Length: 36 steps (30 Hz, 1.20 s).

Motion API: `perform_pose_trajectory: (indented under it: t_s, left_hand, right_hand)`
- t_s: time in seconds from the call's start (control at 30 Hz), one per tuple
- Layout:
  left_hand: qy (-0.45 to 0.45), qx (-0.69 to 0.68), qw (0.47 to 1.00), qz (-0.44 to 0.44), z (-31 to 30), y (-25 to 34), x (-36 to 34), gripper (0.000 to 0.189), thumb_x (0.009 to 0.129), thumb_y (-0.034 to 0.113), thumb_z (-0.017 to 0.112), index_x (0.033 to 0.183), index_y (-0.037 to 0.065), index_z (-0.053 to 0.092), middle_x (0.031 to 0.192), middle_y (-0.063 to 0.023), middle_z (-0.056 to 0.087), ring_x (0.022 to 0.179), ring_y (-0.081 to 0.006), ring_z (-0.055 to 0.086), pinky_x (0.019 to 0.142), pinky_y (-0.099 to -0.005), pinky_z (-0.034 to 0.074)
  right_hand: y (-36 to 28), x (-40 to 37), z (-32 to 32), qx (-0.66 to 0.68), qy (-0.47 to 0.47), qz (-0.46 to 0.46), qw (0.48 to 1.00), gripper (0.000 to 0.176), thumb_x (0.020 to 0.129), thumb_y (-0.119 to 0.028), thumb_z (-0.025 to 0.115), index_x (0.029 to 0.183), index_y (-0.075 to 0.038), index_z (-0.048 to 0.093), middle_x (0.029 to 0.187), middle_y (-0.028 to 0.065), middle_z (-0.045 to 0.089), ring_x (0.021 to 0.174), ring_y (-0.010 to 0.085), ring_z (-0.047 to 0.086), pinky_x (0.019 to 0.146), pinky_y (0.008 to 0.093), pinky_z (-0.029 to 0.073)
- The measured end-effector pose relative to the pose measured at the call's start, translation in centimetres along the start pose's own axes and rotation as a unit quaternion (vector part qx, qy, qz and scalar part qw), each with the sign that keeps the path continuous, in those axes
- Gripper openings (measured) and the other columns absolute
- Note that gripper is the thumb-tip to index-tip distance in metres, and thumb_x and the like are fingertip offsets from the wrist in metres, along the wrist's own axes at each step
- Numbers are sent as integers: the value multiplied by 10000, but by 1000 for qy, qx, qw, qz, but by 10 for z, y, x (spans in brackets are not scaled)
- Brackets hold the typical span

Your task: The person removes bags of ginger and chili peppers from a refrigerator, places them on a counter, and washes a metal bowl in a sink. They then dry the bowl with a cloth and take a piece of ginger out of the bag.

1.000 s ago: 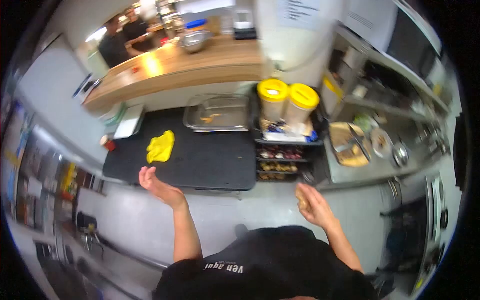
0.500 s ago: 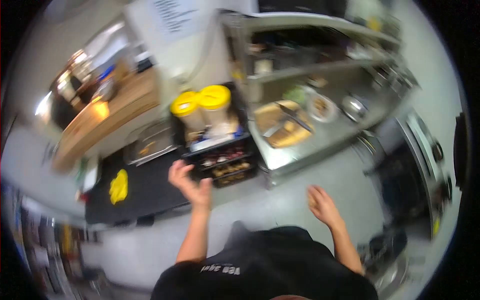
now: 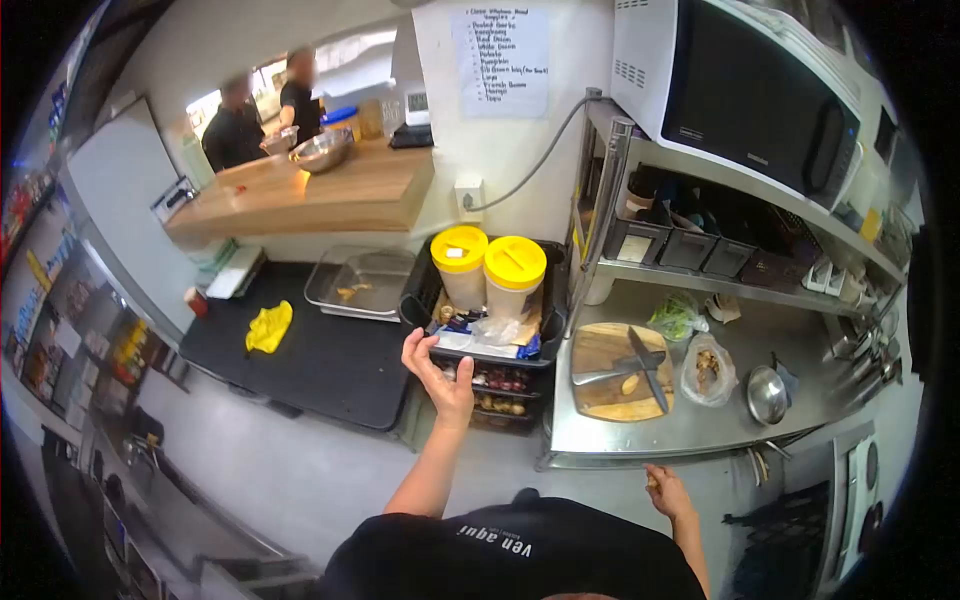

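Note:
My left hand (image 3: 443, 385) is raised with its fingers spread, holding nothing. Its fingertips are right at the front edge of a black crate (image 3: 408, 308), where two tubs with yellow lids (image 3: 516, 262) and some plastic packets stand. Lower and to the right, my right hand (image 3: 672, 494) is closed in front of the steel counter; I cannot tell what its fingers hold. Nearest to it on the counter lies a wooden cutting board (image 3: 600, 345) with two crossed knives (image 3: 652, 375) and a small yellowish piece. Beside the board sits a plastic bag of brownish pieces (image 3: 707, 372).
A steel bowl (image 3: 767, 394) and leafy greens (image 3: 677, 318) are on the counter, below a microwave (image 3: 760, 90). To the left, a black table (image 3: 330, 370) bears a yellow cloth (image 3: 269, 327) and a steel tray (image 3: 385, 302). Two people (image 3: 297, 105) stand beyond a wooden ledge.
The view has turned and steadied, bringing the microwave and two people into sight. My left hand still hovers spread by the crate; my right hand stays closed, now just in front of the counter edge.

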<state>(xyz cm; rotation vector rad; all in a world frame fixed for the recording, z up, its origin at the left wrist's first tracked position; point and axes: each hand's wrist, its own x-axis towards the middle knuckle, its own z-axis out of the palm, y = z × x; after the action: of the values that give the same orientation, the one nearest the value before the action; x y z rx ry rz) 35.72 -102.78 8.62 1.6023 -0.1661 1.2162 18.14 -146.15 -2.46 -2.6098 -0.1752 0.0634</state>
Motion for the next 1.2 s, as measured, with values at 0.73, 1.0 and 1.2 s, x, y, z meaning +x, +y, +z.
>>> perform_pose_trajectory:
  t_s: [0.73,1.0,1.2]
  left_hand:
    - [184,390,902,-30,-33,81,-28,482,843,89,653,1254,42,406,1334,-157,305,1260,-275,324,1013,-418,330]
    - [230,357,899,107,-84,-19,115,491,851,39,623,1307,82,446,1325,-129,323,1259,-249,328,988,-398,348]
    - [160,301,935,95,-108,-220,346,558,786,111,701,1288,64,462,1259,-182,373,1221,-320,346,1005,-402,329]
  right_hand:
    - [315,155,-13,-254,-46,175,950,461,779,-147,616,1214,-19,539,1283,213,503,1190,387,462,1054,418,341]
    - [244,164,-42,-191,0,308,932,611,628,-203,781,1180,-33,585,1270,178,527,1234,355,423,1081,436,299]
    - [212,84,14,-228,185,466,835,939,700,-287,750,1420,18,230,1350,291,384,1243,429,370,1070,492,263]
